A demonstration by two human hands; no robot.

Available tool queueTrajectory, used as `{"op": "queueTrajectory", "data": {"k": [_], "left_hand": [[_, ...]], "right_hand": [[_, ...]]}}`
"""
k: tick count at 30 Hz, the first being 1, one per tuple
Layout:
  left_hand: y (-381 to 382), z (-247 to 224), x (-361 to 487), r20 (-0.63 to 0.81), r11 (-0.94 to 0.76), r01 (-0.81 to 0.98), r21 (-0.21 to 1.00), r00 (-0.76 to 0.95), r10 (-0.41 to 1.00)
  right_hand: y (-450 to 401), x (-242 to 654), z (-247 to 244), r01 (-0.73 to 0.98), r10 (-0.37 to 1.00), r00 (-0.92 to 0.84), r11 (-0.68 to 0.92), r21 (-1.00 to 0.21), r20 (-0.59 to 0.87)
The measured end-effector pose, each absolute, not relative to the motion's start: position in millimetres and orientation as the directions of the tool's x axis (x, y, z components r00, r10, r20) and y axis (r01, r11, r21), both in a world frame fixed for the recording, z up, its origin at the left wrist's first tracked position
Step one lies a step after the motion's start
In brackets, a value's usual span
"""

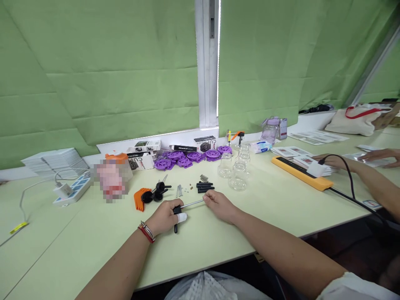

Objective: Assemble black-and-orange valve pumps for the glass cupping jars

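My left hand (164, 216), its thumb wrapped in white tape, grips a black plastic part (176, 228) near the table's front edge. A thin metal rod (193, 203) runs right from that part. The fingertips of my right hand (220, 206) are pinched at the rod's far end. Beyond my hands lie black tubes (205, 187), small springs (204, 178) and silver screws (179, 191). Orange curved pieces (140, 200) and black cup-shaped parts (158, 189) sit ahead of my left hand. Clear jars (238, 180) stand beyond my right hand.
Purple round parts (184, 160) are piled before boxes (142, 162) at the wall. A white power strip (75, 192) lies left, an orange power strip (301, 174) right. Another person's arm (371, 181) and hand (386, 156) reach over papers at the right.
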State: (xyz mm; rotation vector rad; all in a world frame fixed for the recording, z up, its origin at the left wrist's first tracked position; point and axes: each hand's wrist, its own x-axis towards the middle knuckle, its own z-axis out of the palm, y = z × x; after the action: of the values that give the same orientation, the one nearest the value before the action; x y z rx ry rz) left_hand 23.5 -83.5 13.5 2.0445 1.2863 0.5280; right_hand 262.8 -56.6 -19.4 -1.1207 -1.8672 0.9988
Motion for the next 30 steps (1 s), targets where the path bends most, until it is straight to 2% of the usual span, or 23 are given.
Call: {"op": "queueTrajectory", "data": {"k": [4,13,20,30], "left_hand": [[-83.7,14.7,23.8,-0.008,-0.306,0.656,0.689,0.430,0.903],[-83.6,11.2,23.3,-0.009,-0.315,0.637,0.704,0.451,0.892],[-83.0,13.0,23.3,-0.024,-0.299,0.648,0.701,0.440,0.897],[-81.7,10.9,24.3,-0.051,-0.266,0.648,0.714,0.426,0.903]], "right_hand": [[-55.5,263.5,-20.2,0.278,0.912,-0.382,0.268,-0.922,0.150],[-53.9,264.6,-20.9,0.356,0.924,-0.370,0.234,-0.905,0.093],[-54.5,265.4,-19.0,0.176,0.919,-0.377,0.190,-0.966,0.112],[-52.2,266.8,-25.1,0.315,0.916,-0.396,0.206,-0.927,0.069]]}}
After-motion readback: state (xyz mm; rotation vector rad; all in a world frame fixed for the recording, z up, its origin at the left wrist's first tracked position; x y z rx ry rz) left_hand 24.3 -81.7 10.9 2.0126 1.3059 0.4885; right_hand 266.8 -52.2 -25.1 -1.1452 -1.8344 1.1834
